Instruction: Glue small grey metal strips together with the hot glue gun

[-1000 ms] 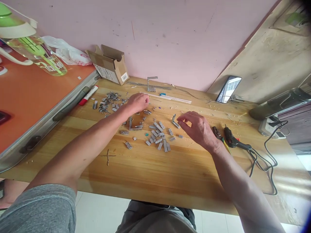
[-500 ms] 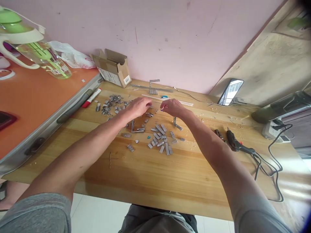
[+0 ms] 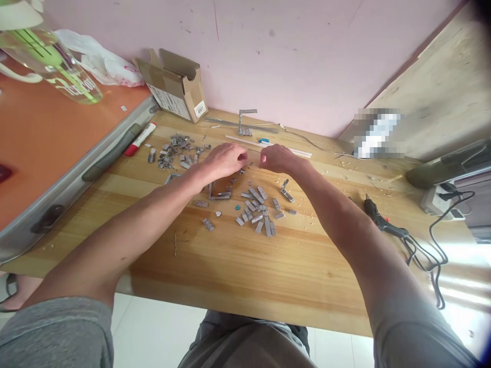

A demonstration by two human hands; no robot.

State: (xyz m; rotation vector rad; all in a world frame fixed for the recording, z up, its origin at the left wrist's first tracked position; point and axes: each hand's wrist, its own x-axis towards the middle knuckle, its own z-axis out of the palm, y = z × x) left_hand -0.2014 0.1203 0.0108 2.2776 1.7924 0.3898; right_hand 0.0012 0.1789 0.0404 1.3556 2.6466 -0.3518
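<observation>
My left hand (image 3: pixel 227 159) is closed, its fingertips pinched above the wooden table, just right of a heap of small grey scraps (image 3: pixel 174 148). Facing it across a narrow gap, my right hand (image 3: pixel 282 159) is closed too, with thumb and fingers together. Whatever either hand pinches is too small to make out. Nearer to me lies a group of small grey rectangular blocks (image 3: pixel 258 207). An L-shaped grey piece (image 3: pixel 219 196) rests below my left hand, and another small angled grey piece (image 3: pixel 287 191) lies beside my right forearm. Pale thin strips (image 3: pixel 295 152) lie behind the hands.
At the back stand a grey angular frame (image 3: pixel 245 122) and an open cardboard box (image 3: pixel 176 89). A red-and-white marker (image 3: pixel 141 139) lies left, a drill bit (image 3: pixel 175 244) in front. On the right are a glue gun (image 3: pixel 383 220) with cables and a power strip (image 3: pixel 441 202).
The view has tilted, so the table's things appear higher. Both hands remain closed close together over the table. More of the angled piece beside my right forearm shows now.
</observation>
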